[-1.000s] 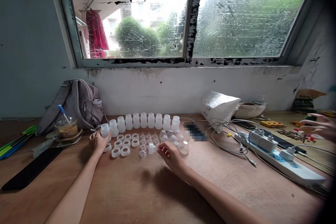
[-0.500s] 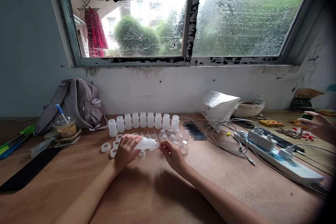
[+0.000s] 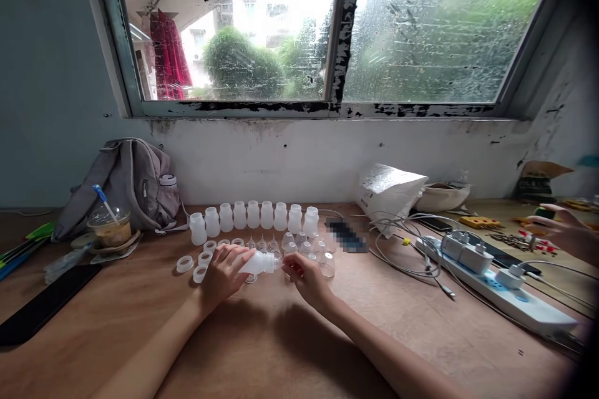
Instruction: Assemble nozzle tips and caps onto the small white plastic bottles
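Observation:
My left hand (image 3: 225, 273) is wrapped round a frosted white baby bottle (image 3: 258, 262), which lies nearly level with its mouth to the right. At that mouth sits a clear bottle nipple (image 3: 277, 261), pinched in the fingertips of my right hand (image 3: 303, 274); how far it is seated cannot be made out. Several similar bottles (image 3: 253, 214) stand upright in a row behind. White collar rings (image 3: 184, 264) lie beside my left hand, some partly hidden by it. Other clear nipples (image 3: 262, 243) stand beyond the held bottle. Transparent dome caps (image 3: 328, 264) are grouped behind my right hand.
At left are a grey backpack (image 3: 145, 184), a lidded drink cup (image 3: 110, 229) and a black flat slab (image 3: 49, 302). To the right lie loose cables (image 3: 397, 255), a power strip (image 3: 524, 305) and a foil bag (image 3: 390, 193). Another person's hand (image 3: 568, 230) shows at far right.
Both hands keep their hold at the bottle's mouth, with the bottle now tipped slightly more downward to the right. The view has shifted slightly. The other person's hand has moved a little left.

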The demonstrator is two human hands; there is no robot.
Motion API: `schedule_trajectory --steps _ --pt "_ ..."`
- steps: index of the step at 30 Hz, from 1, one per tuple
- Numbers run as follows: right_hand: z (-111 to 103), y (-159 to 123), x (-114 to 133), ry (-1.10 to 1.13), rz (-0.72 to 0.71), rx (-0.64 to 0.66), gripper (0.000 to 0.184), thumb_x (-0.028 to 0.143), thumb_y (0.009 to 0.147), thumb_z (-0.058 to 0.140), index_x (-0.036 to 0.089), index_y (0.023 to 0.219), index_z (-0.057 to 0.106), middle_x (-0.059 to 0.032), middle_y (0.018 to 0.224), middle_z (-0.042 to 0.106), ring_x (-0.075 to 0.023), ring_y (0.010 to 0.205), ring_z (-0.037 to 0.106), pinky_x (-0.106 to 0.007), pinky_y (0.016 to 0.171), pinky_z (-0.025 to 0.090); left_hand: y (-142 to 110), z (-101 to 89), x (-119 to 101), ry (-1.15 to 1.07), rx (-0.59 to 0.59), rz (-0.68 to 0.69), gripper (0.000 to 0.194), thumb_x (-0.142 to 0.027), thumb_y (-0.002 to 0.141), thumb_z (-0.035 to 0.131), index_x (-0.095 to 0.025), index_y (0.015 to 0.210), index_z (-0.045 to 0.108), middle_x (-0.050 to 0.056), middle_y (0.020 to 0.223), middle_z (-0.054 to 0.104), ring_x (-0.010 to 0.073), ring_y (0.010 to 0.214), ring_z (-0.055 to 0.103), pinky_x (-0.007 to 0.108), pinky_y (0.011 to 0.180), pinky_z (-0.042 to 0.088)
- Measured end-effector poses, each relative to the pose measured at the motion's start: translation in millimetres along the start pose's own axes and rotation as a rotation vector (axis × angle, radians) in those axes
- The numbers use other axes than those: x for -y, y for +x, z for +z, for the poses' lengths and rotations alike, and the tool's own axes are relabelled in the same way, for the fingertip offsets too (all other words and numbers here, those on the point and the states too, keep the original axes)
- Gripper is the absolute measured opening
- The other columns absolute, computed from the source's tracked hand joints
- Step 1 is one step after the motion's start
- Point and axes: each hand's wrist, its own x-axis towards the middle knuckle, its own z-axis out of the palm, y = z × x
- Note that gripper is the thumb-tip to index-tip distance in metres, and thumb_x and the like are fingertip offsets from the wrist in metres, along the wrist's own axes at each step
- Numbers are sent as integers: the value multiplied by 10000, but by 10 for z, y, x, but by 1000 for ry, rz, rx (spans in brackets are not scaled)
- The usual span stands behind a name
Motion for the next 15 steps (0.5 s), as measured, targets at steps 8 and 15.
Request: schedule_trajectory --steps 8,15 --pt "-17 8 8 -15 24 78 352 341 861 339 176 562 425 15 492 478 -84 434 418 -203 437 332 7 -27 -39 -14 1 35 398 -162 726 526 -216 1120 497 48 1001 606 210 944 513 386 889 323" --pt "-71 7 69 -34 63 111 354 379 871 302 179 610 433 33 479 442 -86 441 406 -203 458 321 9 -26 -97 -27 0 9 397 -191 723 542 -217 1117 498 47 996 606 207 928 522 378 887 335"
